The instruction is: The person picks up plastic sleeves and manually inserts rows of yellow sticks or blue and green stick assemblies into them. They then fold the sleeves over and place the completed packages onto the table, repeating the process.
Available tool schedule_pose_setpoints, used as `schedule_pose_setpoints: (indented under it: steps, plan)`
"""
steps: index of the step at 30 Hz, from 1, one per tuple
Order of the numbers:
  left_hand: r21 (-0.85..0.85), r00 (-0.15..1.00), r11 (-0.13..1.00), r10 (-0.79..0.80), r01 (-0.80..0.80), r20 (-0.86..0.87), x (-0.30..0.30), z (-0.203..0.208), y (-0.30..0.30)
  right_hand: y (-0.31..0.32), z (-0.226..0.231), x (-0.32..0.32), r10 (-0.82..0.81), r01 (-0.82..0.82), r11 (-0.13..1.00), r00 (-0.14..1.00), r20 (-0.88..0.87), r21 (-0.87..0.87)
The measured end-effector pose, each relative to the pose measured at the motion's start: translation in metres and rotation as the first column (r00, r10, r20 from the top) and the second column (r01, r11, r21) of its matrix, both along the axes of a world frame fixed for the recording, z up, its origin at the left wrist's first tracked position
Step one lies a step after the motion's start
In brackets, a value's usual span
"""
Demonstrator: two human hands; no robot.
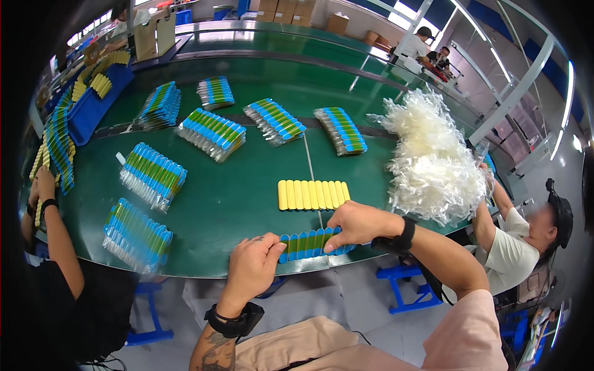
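A row of flat, round-ended blue-and-green pieces [302,245] lies side by side at the near edge of the green table. My left hand [255,263] is closed at its left end, thumb pressed against the end piece. At the other end, my right hand [360,225] grips the row between thumb and curled fingers; the last few pieces show past it. Just beyond is a row of yellow round-ended pieces [313,195], close to my right knuckles but seemingly lying free on the table.
Several stacks of blue-and-green pieces in clear sleeves [212,133] are spread over the green table [247,179]. A heap of clear plastic sleeves [433,161] rises at the right, beside a co-worker [516,238]. Another person's hands [42,188] work at far left, near a blue bin [99,108].
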State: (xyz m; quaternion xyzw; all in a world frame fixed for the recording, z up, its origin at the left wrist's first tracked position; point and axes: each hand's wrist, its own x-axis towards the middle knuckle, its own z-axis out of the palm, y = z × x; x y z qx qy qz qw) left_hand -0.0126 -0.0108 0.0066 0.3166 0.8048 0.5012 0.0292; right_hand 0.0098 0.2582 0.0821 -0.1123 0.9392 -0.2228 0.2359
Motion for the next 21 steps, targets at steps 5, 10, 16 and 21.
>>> schedule_pose_setpoints:
  steps: [5,10,16,21]
  plan:
    - [-0.028,1.0,0.999,0.02,-0.02,0.017,0.0,-0.003,0.0,0.002,-0.007,-0.004,-0.02,0.023,0.999,0.996,-0.082,0.036]
    - [0.121,0.989,0.988,0.084,-0.098,0.119,0.005,0.005,0.008,0.008,-0.019,0.01,-0.116,0.11,0.991,0.991,-0.073,-0.08]
    - [-0.042,0.981,0.998,0.063,-0.057,0.182,0.001,0.01,0.008,0.008,-0.022,0.0,-0.12,0.116,0.99,0.992,-0.047,-0.075]
    - [-0.035,1.0,0.999,0.001,-0.001,-0.006,0.0,0.008,0.001,0.006,-0.009,0.011,-0.084,0.101,0.994,0.95,-0.3,0.041]
